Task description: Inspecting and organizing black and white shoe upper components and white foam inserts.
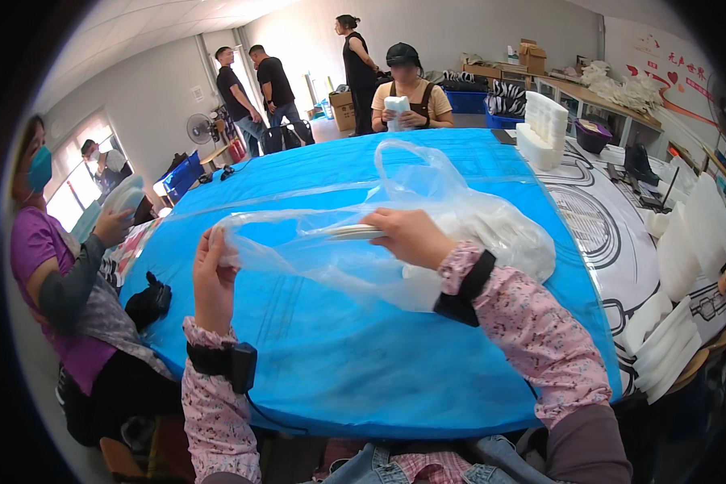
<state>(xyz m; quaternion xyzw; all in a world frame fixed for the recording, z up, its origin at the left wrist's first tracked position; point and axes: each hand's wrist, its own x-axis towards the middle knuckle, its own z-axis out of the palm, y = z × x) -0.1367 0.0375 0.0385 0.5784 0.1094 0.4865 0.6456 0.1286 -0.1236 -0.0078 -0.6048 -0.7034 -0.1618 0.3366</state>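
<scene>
Left hand, fingers pinching edge of clear plastic bag, right hand, fingers pinching thin white stack, bag partly on blue worktop, white pieces inside its right end

A crumpled clear plastic bag, stretched leftward over the blue desk, bulges with white pieces near a thin whitish stack.
</scene>
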